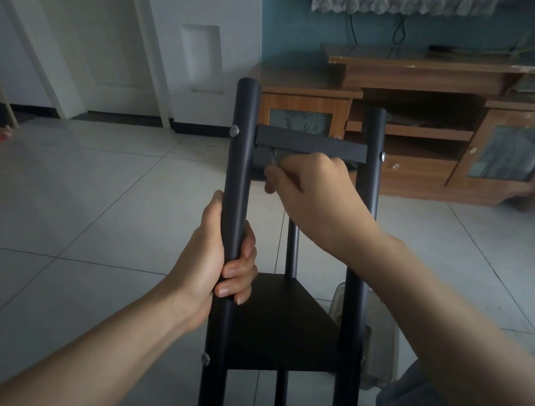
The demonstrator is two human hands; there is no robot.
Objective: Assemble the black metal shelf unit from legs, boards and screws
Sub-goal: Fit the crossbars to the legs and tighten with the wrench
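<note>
The black shelf unit stands in front of me with three tubular legs visible. My left hand grips the near left leg around its middle. A black upper board spans from that leg to the right leg, seen edge-on. My right hand pinches a small grey metal tool just under the board's left end, beside the left leg. A silver screw head shows on the left leg at board height, another screw head on the right leg. A lower black board sits between the legs.
A wooden TV cabinet with glass doors stands behind the shelf along the blue wall. A white door is at the back left. Pale floor tiles spread all around. A clear plastic object lies by the right leg.
</note>
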